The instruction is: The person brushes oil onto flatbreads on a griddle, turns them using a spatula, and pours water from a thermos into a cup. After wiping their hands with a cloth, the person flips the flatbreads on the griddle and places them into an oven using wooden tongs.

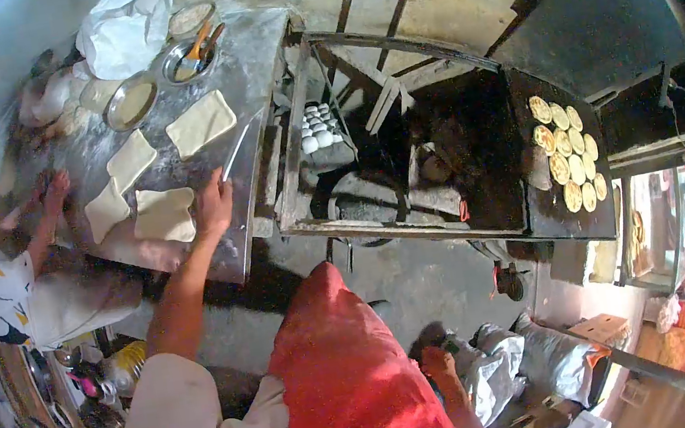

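My left hand (215, 207) is closed around the end of a knife (239, 150), its long thin pale blade pointing up and away over the table's right edge. Just left of that hand lies a flat square of dough (164, 215). More flat dough pieces rest beyond it: a rectangle (201, 123), a smaller sheet (132, 159) and a folded-looking piece (107, 210). Low beside the red cloth (353, 379) over my front hangs my right hand (438, 364), near the silvery sacks; its fingers are too dark and small to make out.
A co-worker's hands (52, 192) are at the table's left side. Bowls (131, 102) and a brush (200, 43) sit at the back. Right of the table, a metal frame holds white dough balls (318, 130); farther right, round flatbreads (566, 152) lie on a dark griddle (545, 207).
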Action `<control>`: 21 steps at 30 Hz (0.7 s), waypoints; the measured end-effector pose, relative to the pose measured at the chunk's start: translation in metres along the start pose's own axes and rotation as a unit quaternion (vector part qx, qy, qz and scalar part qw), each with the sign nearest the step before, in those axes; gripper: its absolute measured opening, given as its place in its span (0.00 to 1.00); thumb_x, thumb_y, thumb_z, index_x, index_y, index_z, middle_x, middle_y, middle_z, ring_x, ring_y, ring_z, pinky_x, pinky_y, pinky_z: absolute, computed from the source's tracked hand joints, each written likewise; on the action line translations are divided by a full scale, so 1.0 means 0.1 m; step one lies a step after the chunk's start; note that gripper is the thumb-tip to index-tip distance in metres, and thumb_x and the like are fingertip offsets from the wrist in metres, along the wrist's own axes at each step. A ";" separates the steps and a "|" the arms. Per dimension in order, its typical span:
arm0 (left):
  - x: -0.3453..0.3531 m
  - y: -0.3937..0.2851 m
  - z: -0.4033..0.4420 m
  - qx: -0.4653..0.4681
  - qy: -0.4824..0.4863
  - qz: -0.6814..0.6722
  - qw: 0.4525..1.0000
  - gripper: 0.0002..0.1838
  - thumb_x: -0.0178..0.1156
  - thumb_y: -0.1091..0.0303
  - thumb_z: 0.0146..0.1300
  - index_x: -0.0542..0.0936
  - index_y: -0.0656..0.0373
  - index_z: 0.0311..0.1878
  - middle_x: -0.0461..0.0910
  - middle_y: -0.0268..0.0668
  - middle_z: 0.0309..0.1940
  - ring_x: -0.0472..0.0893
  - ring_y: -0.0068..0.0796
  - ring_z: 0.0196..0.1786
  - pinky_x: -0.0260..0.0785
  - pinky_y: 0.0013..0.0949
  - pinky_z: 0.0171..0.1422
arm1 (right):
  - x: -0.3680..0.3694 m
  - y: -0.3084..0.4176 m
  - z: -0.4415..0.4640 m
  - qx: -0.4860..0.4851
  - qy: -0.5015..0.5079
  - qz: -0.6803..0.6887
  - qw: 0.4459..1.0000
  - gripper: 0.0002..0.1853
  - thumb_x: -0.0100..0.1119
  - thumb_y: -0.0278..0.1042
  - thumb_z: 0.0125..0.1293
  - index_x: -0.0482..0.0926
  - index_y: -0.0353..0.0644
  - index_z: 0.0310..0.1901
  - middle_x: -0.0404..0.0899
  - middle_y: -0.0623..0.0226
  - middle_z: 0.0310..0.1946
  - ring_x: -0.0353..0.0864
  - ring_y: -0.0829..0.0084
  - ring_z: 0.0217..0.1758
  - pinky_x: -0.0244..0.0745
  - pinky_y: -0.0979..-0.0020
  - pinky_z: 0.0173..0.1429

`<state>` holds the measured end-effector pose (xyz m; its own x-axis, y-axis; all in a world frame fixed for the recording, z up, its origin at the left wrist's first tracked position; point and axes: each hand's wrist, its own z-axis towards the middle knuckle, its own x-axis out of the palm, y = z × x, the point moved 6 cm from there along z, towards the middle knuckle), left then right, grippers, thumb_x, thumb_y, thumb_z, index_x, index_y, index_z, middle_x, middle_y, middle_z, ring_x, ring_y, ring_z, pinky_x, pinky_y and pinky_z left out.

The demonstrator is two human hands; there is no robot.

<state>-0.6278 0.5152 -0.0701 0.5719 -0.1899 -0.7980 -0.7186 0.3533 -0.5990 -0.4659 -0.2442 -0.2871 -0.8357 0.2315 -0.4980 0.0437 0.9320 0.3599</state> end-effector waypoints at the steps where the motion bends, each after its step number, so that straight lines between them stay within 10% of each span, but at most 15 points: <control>1: -0.12 -0.09 0.08 0.001 0.007 0.000 1.000 0.21 0.56 0.59 0.68 0.76 0.54 0.61 0.83 0.52 0.42 0.82 0.55 0.44 0.72 0.48 0.51 | -0.04 0.10 -0.04 -0.015 -0.007 0.000 1.000 0.11 0.60 0.44 0.60 0.83 0.47 0.38 0.84 0.61 0.33 0.83 0.58 0.36 0.79 0.59 0.39; 7: -0.11 0.45 0.85 0.222 -0.056 0.118 0.966 0.24 0.61 0.64 0.63 0.75 0.48 0.63 0.79 0.48 0.53 0.79 0.50 0.52 0.72 0.46 0.55 | 0.22 -0.36 -0.08 -0.149 -0.020 -0.055 0.987 0.07 0.62 0.33 0.63 0.82 0.45 0.41 0.79 0.72 0.28 0.78 0.77 0.26 0.74 0.70 0.28; 9: -0.11 0.62 1.04 0.261 -0.044 0.268 0.926 0.29 0.66 0.63 0.58 0.74 0.52 0.65 0.78 0.48 0.57 0.74 0.50 0.61 0.63 0.48 0.67 | 0.02 0.25 -0.69 -0.017 -0.048 0.441 0.896 0.11 0.62 0.37 0.64 0.83 0.44 0.45 0.79 0.71 0.28 0.79 0.76 0.28 0.75 0.68 0.31; 11: -0.11 0.64 1.13 0.142 -0.005 0.256 0.956 0.36 0.65 0.61 0.59 0.67 0.55 0.71 0.73 0.50 0.64 0.71 0.49 0.66 0.60 0.49 0.70 | -0.01 0.50 -1.06 0.062 -0.131 0.248 0.958 0.15 0.60 0.41 0.66 0.83 0.42 0.49 0.83 0.68 0.31 0.81 0.75 0.30 0.77 0.67 0.33; 13: -0.13 -0.65 0.54 0.235 -0.049 0.277 0.930 0.35 0.62 0.64 0.62 0.63 0.58 0.72 0.70 0.51 0.66 0.69 0.49 0.67 0.59 0.47 0.71 | -0.06 0.69 -1.33 0.073 -0.155 0.215 0.961 0.17 0.59 0.43 0.67 0.82 0.41 0.50 0.84 0.67 0.34 0.82 0.75 0.32 0.78 0.67 0.36; 16: 0.66 -1.39 -0.26 0.318 0.209 0.001 0.925 0.27 0.57 0.71 0.65 0.68 0.61 0.68 0.74 0.48 0.62 0.74 0.48 0.63 0.63 0.42 0.69 | 0.25 0.63 -1.60 0.093 -0.161 0.159 0.970 0.19 0.59 0.45 0.68 0.82 0.40 0.52 0.86 0.62 0.38 0.84 0.72 0.36 0.79 0.67 0.41; 21: 1.71 -2.12 -2.23 0.323 0.561 -0.119 0.753 0.21 0.57 0.71 0.64 0.74 0.60 0.61 0.79 0.48 0.51 0.80 0.45 0.53 0.72 0.40 0.59 | 0.64 0.61 -1.96 0.177 -0.118 0.240 0.947 0.21 0.59 0.49 0.66 0.83 0.43 0.51 0.84 0.51 0.48 0.85 0.58 0.51 0.77 0.62 0.55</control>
<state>-0.4664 0.2040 -0.0942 -0.3010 -0.8442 -0.4435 -0.0985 0.4901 -0.8661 -0.6241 -0.2268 -0.1420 -0.5294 0.6700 -0.5205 0.6039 0.7284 0.3236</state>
